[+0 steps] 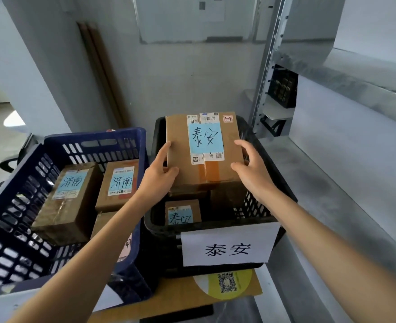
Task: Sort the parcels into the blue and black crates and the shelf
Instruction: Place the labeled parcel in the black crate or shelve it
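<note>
Head view, from the left: a blue crate (52, 141) holds three brown parcels. A taped parcel (68, 201) lies tilted at its left and a second parcel (120, 185) lies beside it. Both carry pale blue labels hand-written 济南. A third parcel (106, 226) sits nearer the camera, partly hidden by the left forearm. Just right of it, touching or nearly touching, stands the black crate (257, 141), with a white paper sign (227, 248) printed 泰安 on its near wall. The large parcel (206, 173), labelled 泰安 on a blue sheet, is over the middle of this crate, its top above the rim. The left grip (159, 173) grasps its left edge, thumb on the top face and fingers along the side. The right grip (253, 169) grasps its right edge, fingers curved over the top and thumb pressed near the front corner. Brown cardboard shows directly beneath it; I cannot tell whether the parcel rests on that. A small parcel (183, 212), also labelled 泰安, lies low in the crate near the front wall. Under the black crate is a flat cardboard sheet (255, 290) bearing a yellow round sticker (227, 283) with a QR code. At the right runs the grey metal shelf (332, 159), and a dark mesh crate (283, 89) sits on a far level of it.
</note>
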